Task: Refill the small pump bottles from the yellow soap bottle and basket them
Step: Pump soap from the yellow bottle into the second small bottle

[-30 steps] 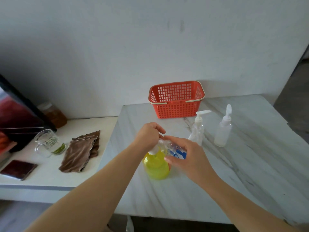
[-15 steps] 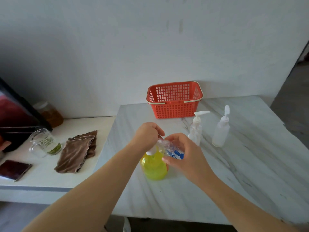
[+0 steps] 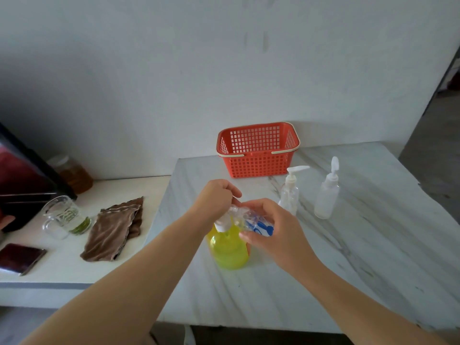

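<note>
Pressing at frame centre: left hand (image 3: pixel 216 198) grip clamped on yellow soap bottle (image 3: pixel 229 250) pump; right hand (image 3: pixel 277 229) grip round tilted small clear bottle (image 3: pixel 252 221). Risk: nozzle misses mouth, soap spills on worktop (image 3: pixel 348 257).

left hand (image 3: pixel 216 198): fingers curled over the pump of the yellow bottle (image 3: pixel 229 252)
right hand (image 3: pixel 272 226): grips the small bottle (image 3: pixel 250 221), tilted, mouth at the pump
yellow bottle: upright on the counter (image 3: pixel 348 270)
basket (image 3: pixel 258 164): red, by the wall
clear pump bottle (image 3: pixel 290 195): upright, behind the right hand
frosted pump bottle (image 3: pixel 326 199): upright, further right
side counter (image 3: pixel 139 188): cloth (image 3: pixel 114 229), mug (image 3: pixel 62 215), jar (image 3: pixel 74 174), phone (image 3: pixel 20 257)
</note>
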A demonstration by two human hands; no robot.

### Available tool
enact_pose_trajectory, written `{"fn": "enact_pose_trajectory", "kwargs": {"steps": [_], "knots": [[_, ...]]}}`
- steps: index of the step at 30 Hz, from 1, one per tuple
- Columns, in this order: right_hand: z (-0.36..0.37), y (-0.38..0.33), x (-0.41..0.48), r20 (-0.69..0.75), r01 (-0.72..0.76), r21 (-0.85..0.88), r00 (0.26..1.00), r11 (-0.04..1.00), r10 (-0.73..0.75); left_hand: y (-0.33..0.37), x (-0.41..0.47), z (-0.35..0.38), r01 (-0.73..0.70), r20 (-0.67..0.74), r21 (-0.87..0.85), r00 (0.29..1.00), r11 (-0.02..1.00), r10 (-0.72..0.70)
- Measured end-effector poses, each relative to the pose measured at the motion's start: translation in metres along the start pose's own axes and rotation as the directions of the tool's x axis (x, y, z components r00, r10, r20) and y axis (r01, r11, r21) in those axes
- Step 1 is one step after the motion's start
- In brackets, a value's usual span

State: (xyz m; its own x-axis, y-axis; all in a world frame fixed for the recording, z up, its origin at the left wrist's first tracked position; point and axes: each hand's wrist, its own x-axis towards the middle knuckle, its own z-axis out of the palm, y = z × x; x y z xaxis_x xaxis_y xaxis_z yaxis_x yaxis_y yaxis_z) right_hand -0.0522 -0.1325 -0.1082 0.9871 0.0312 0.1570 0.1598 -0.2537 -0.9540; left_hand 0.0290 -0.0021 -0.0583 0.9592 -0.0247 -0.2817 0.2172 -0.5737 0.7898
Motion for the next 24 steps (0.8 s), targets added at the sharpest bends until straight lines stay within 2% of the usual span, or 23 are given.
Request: {"fn": "enact_pose_trajectory", "kwargs": {"steps": [9, 17, 24], "knots": [[-0.003, 0.005, 0.0, 0.006, -0.013, 0.044, 1.0, 0.999, 0.012, -0.007, -0.002, 0.008, -0.011, -0.034, 0.022, 0.999, 1.0, 0.012], [-0.004, 0.004, -0.001, -0.004, 0.012, 0.039, 1.0, 0.999, -0.012, -0.002, -0.003, 0.004, 0.031, 0.012, -0.022, 0.999, 0.999, -0.03], [-0.002, 0.006, 0.001, 0.003, 0.028, 0.053, 1.0, 0.998, -0.029, 0.003, -0.003, 0.003, 0.004, 0.034, -0.013, 0.999, 1.0, -0.003]]}}
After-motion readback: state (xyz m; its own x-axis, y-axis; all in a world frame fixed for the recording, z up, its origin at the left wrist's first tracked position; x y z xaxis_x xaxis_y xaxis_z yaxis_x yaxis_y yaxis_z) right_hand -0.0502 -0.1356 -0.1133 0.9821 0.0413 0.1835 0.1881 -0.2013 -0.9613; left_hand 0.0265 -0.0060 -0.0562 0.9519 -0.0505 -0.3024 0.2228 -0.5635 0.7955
